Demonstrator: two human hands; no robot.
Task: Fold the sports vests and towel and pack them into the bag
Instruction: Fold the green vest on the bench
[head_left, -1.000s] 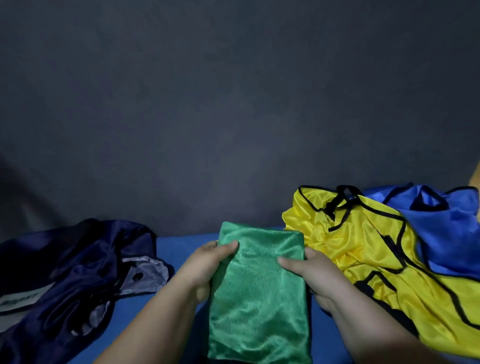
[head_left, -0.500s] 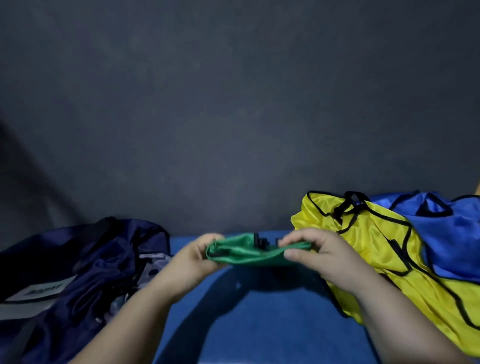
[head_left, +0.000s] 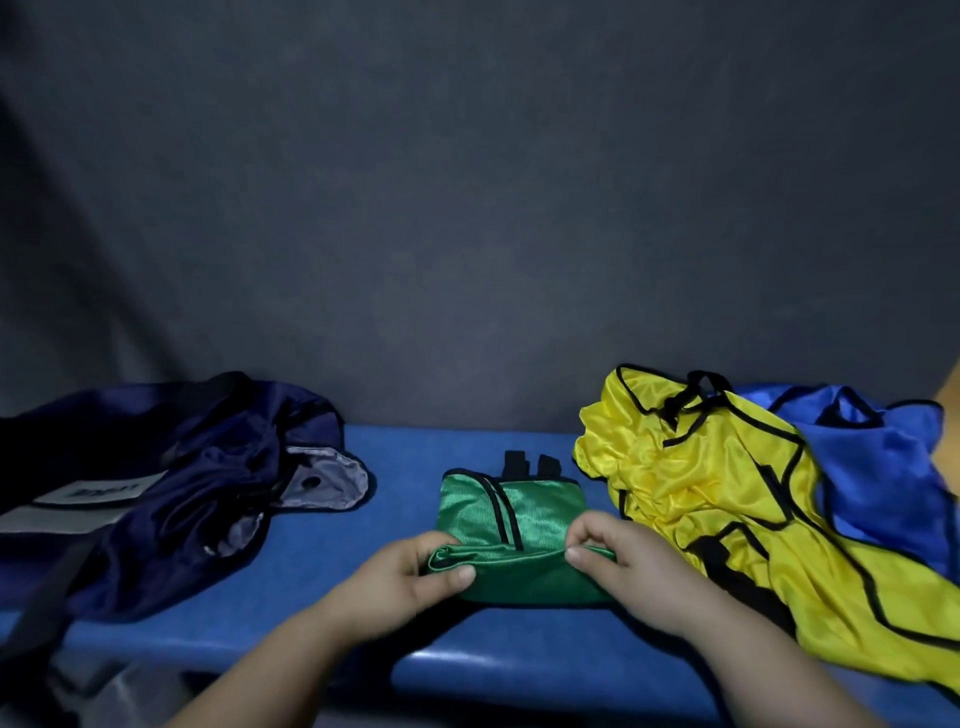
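Your left hand (head_left: 410, 569) and right hand (head_left: 618, 561) are pinching the near fold of the green vest (head_left: 511, 525). It is lying folded, glossy, black-trimmed on the bench (head_left: 415, 457) — bag (head_left: 171, 493) at 9 o'clock, yellow vest (head_left: 717, 499) at 3.

The bag (head_left: 171, 483) at the left runs off the left edge, and the writing on its pale label (head_left: 101, 491) is too blurred to read. Its inside is lost in dark folds. At the far right, the blue vest (head_left: 872, 467) lies partly under the yellow vest (head_left: 727, 514), and both are cut by the right edge. The left hand (head_left: 410, 571) and right hand (head_left: 623, 566) cover the near corners of the green vest (head_left: 511, 525) where they pinch its fold. Both forearms leave the bottom edge. The tabletop (head_left: 415, 457) is hidden under cloth at both ends. A tan sliver (head_left: 948, 384) at the right edge is too small to identify.
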